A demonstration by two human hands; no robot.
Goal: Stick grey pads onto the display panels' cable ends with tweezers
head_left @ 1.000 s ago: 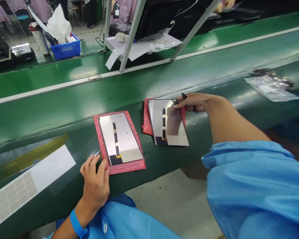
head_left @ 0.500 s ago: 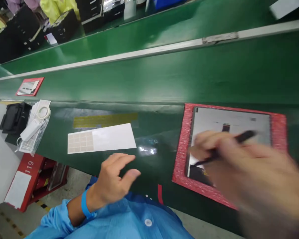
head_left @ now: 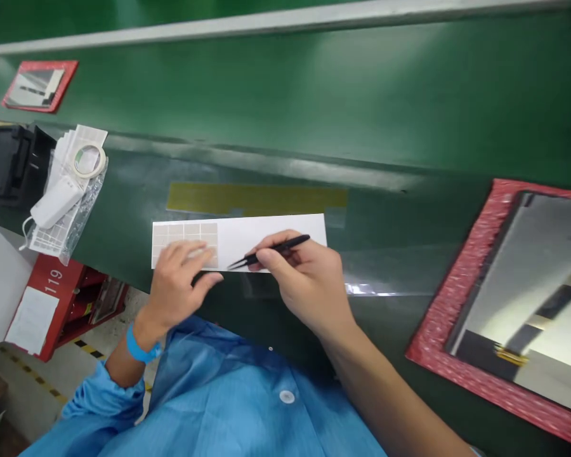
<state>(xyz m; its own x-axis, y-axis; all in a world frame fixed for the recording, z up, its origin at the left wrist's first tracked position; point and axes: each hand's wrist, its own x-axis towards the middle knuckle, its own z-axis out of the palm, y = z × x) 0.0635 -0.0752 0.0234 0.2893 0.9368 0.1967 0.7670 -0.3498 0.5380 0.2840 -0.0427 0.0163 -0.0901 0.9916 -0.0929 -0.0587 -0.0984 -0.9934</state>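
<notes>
Partly hidden squares: the left hand [head_left: 177, 282] covers the lower middle of the beige grid on the white sheet [head_left: 238, 236]; its fingers are slightly blurred, so whether they press the paper I cannot tell.
Left hand: fingers loosely spread, thumb held away from them.
Right hand [head_left: 309, 279]: pinches black tweezers [head_left: 292, 243], whose two tips stand slightly apart by the sheet's lower edge, just right of the grid; the curled fingers are half out of sight.
White sheet: flat, close to the bench's [head_left: 385, 209] near edge.
Screen [head_left: 509, 298]: on pink foam [head_left: 438, 336] towards the bench's right, its right side cut off.
In between: the right forearm, hiding part of the bench's near edge.
Yellow strip [head_left: 257, 198]: just behind the sheet.
Far screen [head_left: 33, 89]: beyond the left end, too small for detail.
Left end: black box [head_left: 12, 165]; beside it, tape roll [head_left: 77, 164] and white gadget [head_left: 57, 203] on a plastic bag [head_left: 71, 238].
Red box [head_left: 65, 295]: marked 119, below that end, its inside dim.
</notes>
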